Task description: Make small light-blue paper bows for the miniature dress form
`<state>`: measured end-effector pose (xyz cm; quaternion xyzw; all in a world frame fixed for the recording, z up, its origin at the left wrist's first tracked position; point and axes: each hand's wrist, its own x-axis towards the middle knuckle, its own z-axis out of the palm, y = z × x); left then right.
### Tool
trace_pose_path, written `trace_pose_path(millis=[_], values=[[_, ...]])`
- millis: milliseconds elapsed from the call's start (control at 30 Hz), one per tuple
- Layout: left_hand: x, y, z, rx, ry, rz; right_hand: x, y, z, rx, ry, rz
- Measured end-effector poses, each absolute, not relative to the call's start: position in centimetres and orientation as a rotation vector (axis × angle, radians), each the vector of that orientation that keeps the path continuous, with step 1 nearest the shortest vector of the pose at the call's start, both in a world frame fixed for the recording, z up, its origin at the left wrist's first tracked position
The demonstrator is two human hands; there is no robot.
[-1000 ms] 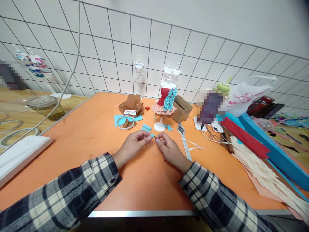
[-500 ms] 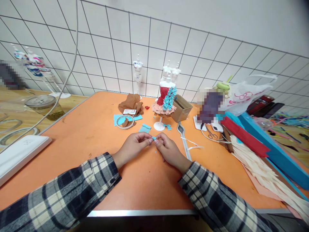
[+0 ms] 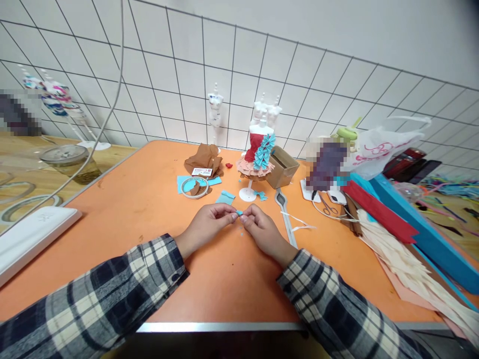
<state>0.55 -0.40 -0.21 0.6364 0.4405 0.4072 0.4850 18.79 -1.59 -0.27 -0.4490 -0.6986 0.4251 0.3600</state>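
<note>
Both my hands meet over the middle of the orange table. My left hand and my right hand each pinch one end of a tiny blue paper piece held between the fingertips. Just beyond them lies a blue paper scrap. Farther back stands a small white mannequin on a round stand, dressed in red with blue ruffles and a pink skirt. A little blue bow lies by its base.
Brown crumpled paper, a tape ring and a small cardboard box sit behind. Scissors, red, cream and blue paper sheets crowd the right. A white flat box and a lidded glass cup are at left.
My fingertips have closed in on the blue piece, so less of it shows between them. The hands stay in the same spot on the table.
</note>
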Motion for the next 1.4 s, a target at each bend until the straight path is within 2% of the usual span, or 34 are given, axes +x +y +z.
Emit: trace_pose_path(millis=[733, 833, 1000, 1200, 1267, 1400], values=[[0.6, -0.6, 0.3, 1.516, 1.127, 0.944, 19.3, -1.1, -0.6, -1.241, -1.815, 1.013], [0.6, -0.5, 0.0, 1.435, 1.102, 0.92, 19.8, -0.4, -0.9, -1.348, -1.774, 0.902], [0.9, -0.4, -0.3, 1.186, 1.049, 0.938, 20.8, 0.4, -1.0, -1.636, -2.047, 0.501], [1.0, -0.6, -0.2, 1.026, 0.952, 0.949, 20.7, 0.3, -0.7, -1.514, -2.116, 0.252], [0.9, -0.7, -0.1, 1.007, 0.934, 0.918, 20.3, 0.1, -0.5, -1.367, -2.03, 0.32], [0.8, -0.8, 0.1, 1.021, 0.924, 0.879, 19.4, -0.4, -0.5, -1.139, -1.865, 0.689]])
